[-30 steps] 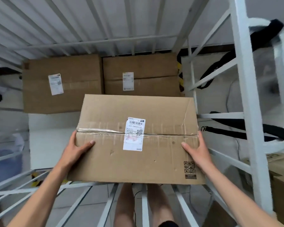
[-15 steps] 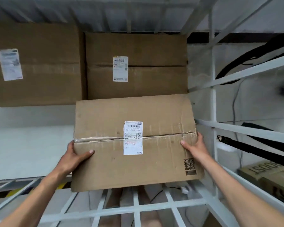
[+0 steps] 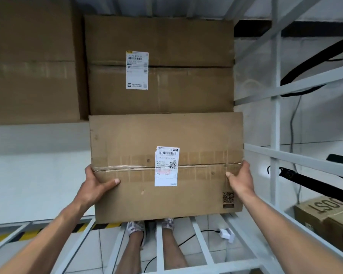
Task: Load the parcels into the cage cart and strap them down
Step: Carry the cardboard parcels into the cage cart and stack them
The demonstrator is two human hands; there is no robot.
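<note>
My two legs and my two shoes [image 3: 136, 227] are right below me, seen through the white bars [image 3: 159, 248] of the cage cart, with a black cable and one small white plug [image 3: 227, 233] lying on the tiled floor beside them. Up from there, my two forearms reach forward and both hands are on the one parcel [image 3: 164, 202] I'm carrying. My left hand [image 3: 96, 185] clamps its left edge, thumb laid flat across the top face, the other fingers wrapped out of sight down the side. My right hand [image 3: 241, 179] grips the right edge the same way, thumb on top, fingers hidden behind the corner. So the parcel sits squarely between my hands, held level over the cart's bars; whether its far end rests on the white floor panel [image 3: 36, 175] I can't tell. One white shipping label [image 3: 166, 166] sits across its taped seam, one printed QR code [image 3: 228, 197] near my right wrist.

Off to my right, outside the cart's side rails, I see one more box with large printed lettering [image 3: 325, 212], and a black strap [image 3: 315, 184] hanging along the rail.

Further in, two parcels are already loaded side by side at the back: the right one [image 3: 186, 91] with its own white label [image 3: 137, 70], its near edge just meeting the far edge of mine, and the left one [image 3: 32, 76], larger in view and cut off by the frame. That makes three parcels in the cart area, counting mine.
</note>
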